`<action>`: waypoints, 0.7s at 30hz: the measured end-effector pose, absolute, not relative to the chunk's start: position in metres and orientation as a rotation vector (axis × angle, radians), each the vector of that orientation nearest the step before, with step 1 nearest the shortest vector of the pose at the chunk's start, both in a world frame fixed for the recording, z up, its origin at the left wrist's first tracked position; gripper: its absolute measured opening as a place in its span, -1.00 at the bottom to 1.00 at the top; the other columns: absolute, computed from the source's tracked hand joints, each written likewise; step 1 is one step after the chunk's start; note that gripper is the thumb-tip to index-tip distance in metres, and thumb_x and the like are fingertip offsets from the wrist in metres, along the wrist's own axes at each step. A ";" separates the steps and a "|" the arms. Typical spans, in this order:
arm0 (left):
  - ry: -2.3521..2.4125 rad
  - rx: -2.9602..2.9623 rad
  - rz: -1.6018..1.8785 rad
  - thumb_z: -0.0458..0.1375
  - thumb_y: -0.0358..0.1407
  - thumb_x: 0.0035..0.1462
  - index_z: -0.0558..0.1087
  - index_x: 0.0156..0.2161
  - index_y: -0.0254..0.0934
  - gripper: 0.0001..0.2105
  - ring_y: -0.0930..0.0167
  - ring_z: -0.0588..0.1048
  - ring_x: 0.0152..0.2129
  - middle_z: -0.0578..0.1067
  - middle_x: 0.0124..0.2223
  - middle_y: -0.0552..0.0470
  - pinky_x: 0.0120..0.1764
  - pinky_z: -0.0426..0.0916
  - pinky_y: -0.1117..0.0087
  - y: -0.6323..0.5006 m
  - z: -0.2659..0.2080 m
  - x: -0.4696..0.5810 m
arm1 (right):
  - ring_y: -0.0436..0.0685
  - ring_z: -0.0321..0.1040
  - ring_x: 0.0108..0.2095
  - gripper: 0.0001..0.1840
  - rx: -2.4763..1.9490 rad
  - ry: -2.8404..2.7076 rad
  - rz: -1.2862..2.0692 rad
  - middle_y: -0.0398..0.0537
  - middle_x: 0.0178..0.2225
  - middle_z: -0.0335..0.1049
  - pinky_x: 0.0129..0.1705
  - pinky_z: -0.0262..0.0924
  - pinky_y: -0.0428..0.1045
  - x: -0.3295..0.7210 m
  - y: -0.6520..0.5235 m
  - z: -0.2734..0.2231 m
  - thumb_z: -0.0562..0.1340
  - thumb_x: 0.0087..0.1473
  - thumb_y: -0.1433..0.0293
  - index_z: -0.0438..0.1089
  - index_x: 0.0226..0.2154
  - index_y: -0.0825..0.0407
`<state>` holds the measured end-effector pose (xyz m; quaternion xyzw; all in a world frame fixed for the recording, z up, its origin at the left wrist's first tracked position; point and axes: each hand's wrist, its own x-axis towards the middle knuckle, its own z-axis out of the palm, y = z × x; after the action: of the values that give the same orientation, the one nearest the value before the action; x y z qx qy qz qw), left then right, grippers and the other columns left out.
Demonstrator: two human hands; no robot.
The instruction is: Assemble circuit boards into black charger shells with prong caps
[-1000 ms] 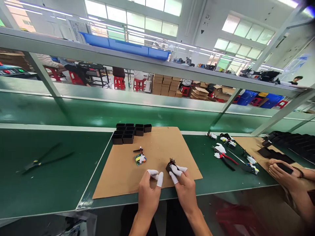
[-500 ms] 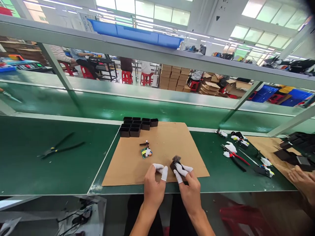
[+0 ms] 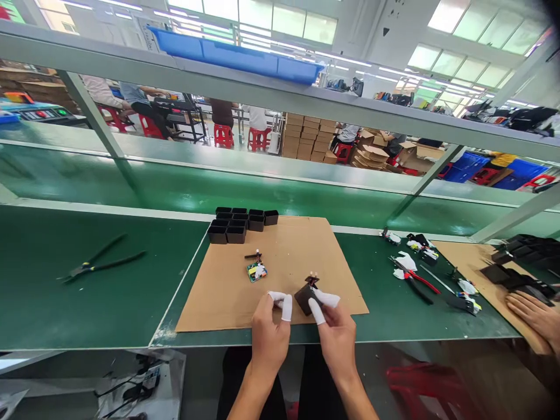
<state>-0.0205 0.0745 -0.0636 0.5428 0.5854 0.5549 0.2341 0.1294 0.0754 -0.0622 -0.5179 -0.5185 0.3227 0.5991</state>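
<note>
Worktop: smooth, green. On it, a flat brown cardboard sheet. Your left hand, white-capped, is curled; whether it holds anything, cannot tell. Your right hand grips a square-edged, matte black box over the sheet's near part. Beyond lies a small rectangular circuit board.

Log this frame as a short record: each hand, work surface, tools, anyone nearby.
Right hand: holds a black case
Left hand: curled beside the case; grip unclear
Work surface: cardboard sheet on a green table; circuit board on it, black boxes at its far left corner
Tools: black-handled pliers at left, red-and-black pliers at right
Nearby: another person's hand at right edge
</note>
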 end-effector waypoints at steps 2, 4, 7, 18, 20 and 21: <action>1.616 1.487 1.530 0.13 -0.10 0.47 0.49 -0.29 -0.16 -0.72 0.30 0.57 -0.38 0.59 -0.34 0.05 -0.23 0.44 0.32 0.075 -0.064 -0.021 | 0.23 0.70 -0.02 -0.60 -1.147 -0.939 0.962 0.07 0.03 0.71 0.03 0.64 0.15 0.127 0.068 -0.055 0.39 0.34 0.07 0.63 0.09 -0.07; 1.623 1.484 1.536 0.13 -0.09 0.46 0.48 -0.29 -0.16 -0.71 0.30 0.57 -0.39 0.59 -0.35 0.05 -0.25 0.44 0.32 0.076 -0.065 -0.022 | 0.20 0.70 0.03 -0.58 -1.016 -0.553 1.255 0.00 0.10 0.70 0.07 0.65 0.10 0.125 0.058 -0.046 0.46 0.26 0.07 0.64 0.07 -0.10; 1.623 1.491 1.541 0.16 -0.07 0.44 0.51 -0.28 -0.16 -0.71 0.29 0.57 -0.40 0.60 -0.35 0.04 -0.26 0.44 0.32 0.077 -0.066 -0.022 | 0.16 0.71 0.05 -0.67 -0.831 -0.142 1.521 -0.04 0.10 0.71 0.11 0.63 0.00 0.125 0.045 -0.035 0.59 0.09 0.21 0.72 -0.08 -0.07; 1.626 1.529 1.555 0.20 -0.10 0.42 0.52 -0.28 -0.17 -0.74 0.33 0.56 -0.40 0.59 -0.35 0.08 -0.26 0.43 0.35 0.077 -0.064 -0.021 | 0.16 0.73 0.01 -0.73 -0.749 -0.073 1.590 0.01 0.04 0.73 0.09 0.63 -0.04 0.119 0.036 -0.026 0.58 0.09 0.28 0.74 -0.13 -0.01; 1.629 1.532 1.555 0.20 -0.10 0.42 0.52 -0.28 -0.17 -0.75 0.34 0.56 -0.40 0.59 -0.35 0.08 -0.26 0.43 0.35 0.078 -0.065 -0.021 | 0.18 0.72 0.02 -0.68 -0.788 -0.139 1.556 0.02 0.06 0.73 0.12 0.63 0.01 0.118 0.037 -0.026 0.58 0.09 0.19 0.73 -0.12 -0.02; 1.631 1.533 1.555 0.20 -0.10 0.42 0.51 -0.28 -0.17 -0.75 0.34 0.56 -0.40 0.59 -0.35 0.08 -0.26 0.43 0.35 0.078 -0.065 -0.021 | 0.19 0.72 0.02 -0.64 -0.820 -0.199 1.513 0.03 0.07 0.72 0.12 0.63 0.05 0.119 0.039 -0.026 0.56 0.12 0.14 0.71 -0.09 -0.04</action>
<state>-0.0210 0.0781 -0.0654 0.5504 0.5856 0.5582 0.2063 0.1191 0.0389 -0.0261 -0.3605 -0.0876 0.6653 0.6479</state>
